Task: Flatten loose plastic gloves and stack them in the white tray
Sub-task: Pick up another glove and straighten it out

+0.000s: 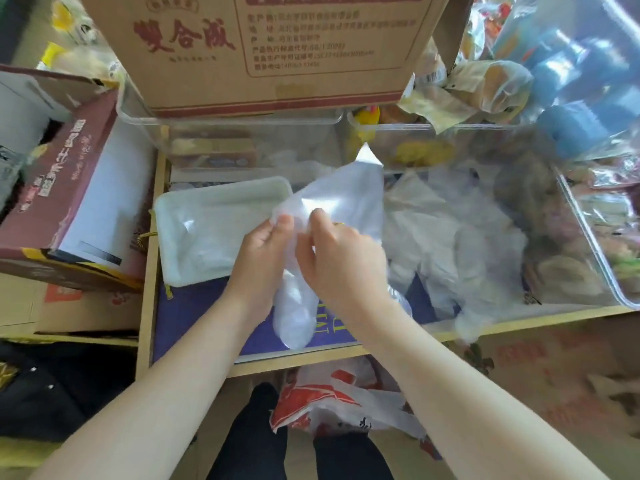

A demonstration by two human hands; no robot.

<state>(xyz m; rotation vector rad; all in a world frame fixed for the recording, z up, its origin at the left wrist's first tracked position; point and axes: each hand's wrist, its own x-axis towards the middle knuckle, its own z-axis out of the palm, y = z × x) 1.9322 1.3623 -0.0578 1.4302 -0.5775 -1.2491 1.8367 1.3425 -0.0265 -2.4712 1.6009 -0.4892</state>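
A clear plastic glove point(341, 197) hangs in the air over the middle of the shelf, its cuff pointing up and away and its finger end drooping toward me. My left hand point(261, 251) pinches its left edge and my right hand point(341, 259) pinches it right beside, thumbs almost touching. The white tray point(173, 216) lies just left of my hands, with flattened clear gloves inside. A loose heap of crumpled plastic gloves point(453, 244) fills the shelf to the right.
A big cardboard box point(249, 50) stands behind on clear bins point(225, 140). A maroon carton point(69, 188) borders the tray's left. Another clear bin point(595, 237) sits at the far right. The wooden shelf edge point(311, 358) runs in front, a red-white bag point(332, 400) below.
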